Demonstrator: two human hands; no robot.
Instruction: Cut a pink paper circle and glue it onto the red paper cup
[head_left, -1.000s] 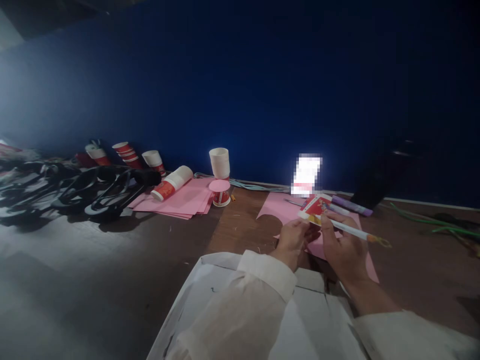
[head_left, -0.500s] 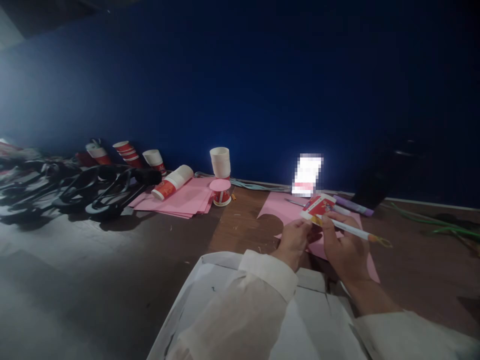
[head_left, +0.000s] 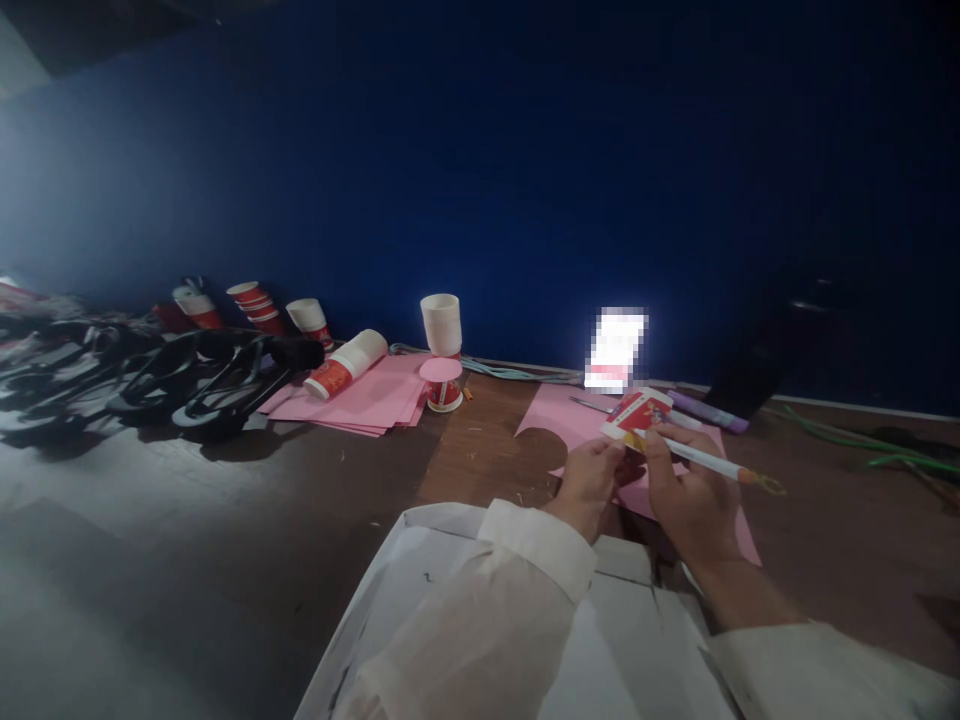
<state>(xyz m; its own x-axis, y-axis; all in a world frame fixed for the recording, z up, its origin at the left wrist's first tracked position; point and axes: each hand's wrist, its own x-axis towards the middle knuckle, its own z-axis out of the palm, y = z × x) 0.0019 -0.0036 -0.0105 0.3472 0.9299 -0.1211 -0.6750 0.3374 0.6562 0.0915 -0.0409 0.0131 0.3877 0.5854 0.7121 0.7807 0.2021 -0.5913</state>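
Back wall: big dark blue wall [head_left: 480,180], takes up the whole top half.
Desk: brown tabletop [head_left: 487,445] with a few light scraps on it.
Near edge: white panel [head_left: 420,545] under the sleeves.
Left clutter: pile of black looped gear [head_left: 217,390], crowding that end.
Pink paper: a stack [head_left: 375,405] with joined cups [head_left: 346,365] lying on top, plus a cut sheet [head_left: 551,405] with a curved bite out of it, under the hands.
Hands: right hand [head_left: 694,500] is closed round a white pen-like stick [head_left: 709,462]; left hand [head_left: 589,485] pinches the near edge of a red-and-white cup piece [head_left: 637,412], just above the cut sheet. Fingers hide a lot, so it could be a whole cup, tbh.
In the way: glowing blurred rectangle [head_left: 615,350] right behind the piece, purple tube [head_left: 709,412] to its right.
Cup tower: white cup [head_left: 441,325] up top, pink disc [head_left: 441,370] below, red cup [head_left: 444,393] at the bottom.
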